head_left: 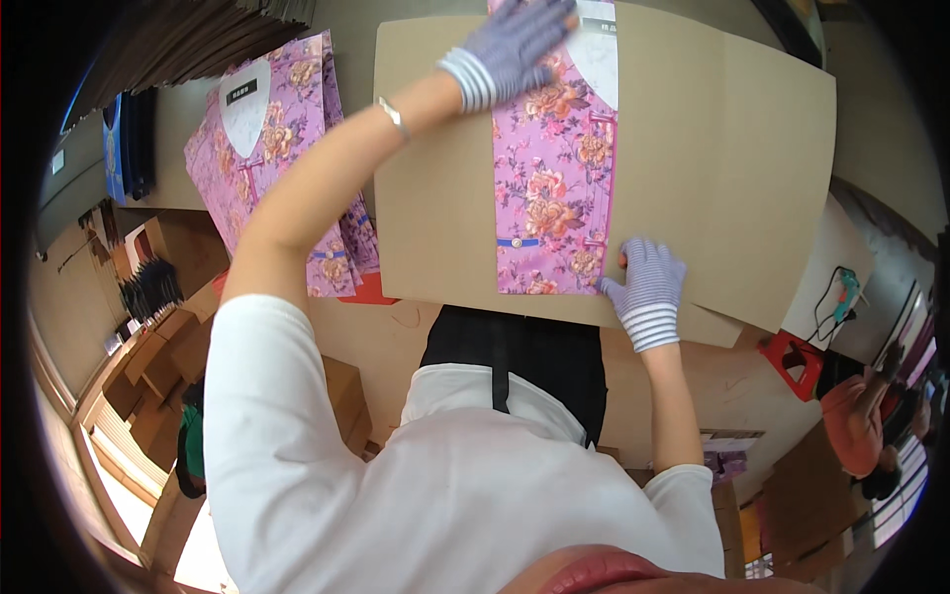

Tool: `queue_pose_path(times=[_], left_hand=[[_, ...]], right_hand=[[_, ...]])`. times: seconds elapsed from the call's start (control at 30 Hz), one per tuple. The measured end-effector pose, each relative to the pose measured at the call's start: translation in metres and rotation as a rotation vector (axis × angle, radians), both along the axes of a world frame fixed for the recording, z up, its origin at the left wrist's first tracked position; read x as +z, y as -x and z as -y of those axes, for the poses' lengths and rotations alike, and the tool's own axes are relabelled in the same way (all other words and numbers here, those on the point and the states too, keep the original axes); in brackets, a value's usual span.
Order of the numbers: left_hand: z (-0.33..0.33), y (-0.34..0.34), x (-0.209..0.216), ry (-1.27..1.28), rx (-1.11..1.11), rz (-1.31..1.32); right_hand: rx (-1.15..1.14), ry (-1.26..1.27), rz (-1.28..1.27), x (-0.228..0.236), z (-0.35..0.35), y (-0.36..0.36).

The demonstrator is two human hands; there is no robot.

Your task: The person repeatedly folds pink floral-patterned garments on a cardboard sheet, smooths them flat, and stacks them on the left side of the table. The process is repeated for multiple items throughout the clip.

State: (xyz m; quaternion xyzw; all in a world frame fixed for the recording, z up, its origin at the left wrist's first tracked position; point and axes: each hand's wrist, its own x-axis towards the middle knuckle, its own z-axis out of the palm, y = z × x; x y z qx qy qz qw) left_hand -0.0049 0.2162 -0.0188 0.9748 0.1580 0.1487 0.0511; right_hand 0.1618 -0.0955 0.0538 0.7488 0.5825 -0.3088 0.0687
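A long pink floral piece (549, 178), garment-like with a white neck-shaped patch and a blue strip, lies flat on a large tan cardboard sheet (712, 148). My left hand (515, 49), in a lilac striped glove, is spread over its far end, slightly blurred. At the near right corner of the piece, my right hand (648, 282), gloved alike, rests on the cardboard. Its thumb touches the edge of the piece, apart from the bent fingers. Left of the cardboard is a pile of similar pink floral pieces (282, 119), partly hidden behind my left arm.
A dark stack of thin sheets (188, 40) stands at the far left. Cardboard boxes (153, 361) sit on the floor at left. A teal tool with a cord (844, 295) and a red stool (792, 364) are at right, near another person (856, 421).
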Motion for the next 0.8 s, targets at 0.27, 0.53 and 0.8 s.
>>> queue_pose_path(times=[0.27, 0.53, 0.8], left_hand=[[-0.053, -0.017, 0.014, -0.180, 0.111, 0.034], [0.225, 0.025, 0.000, 0.285, 0.025, -0.043], [0.366, 0.021, 0.022, 0.618, 0.343, 0.319]], right_hand=[[-0.013, 0.010, 0.013, -0.006, 0.000, 0.002], [0.027, -0.009, 0.058, -0.008, 0.001, 0.004], [0.062, 0.042, 0.072, -0.001, -0.004, 0.005]])
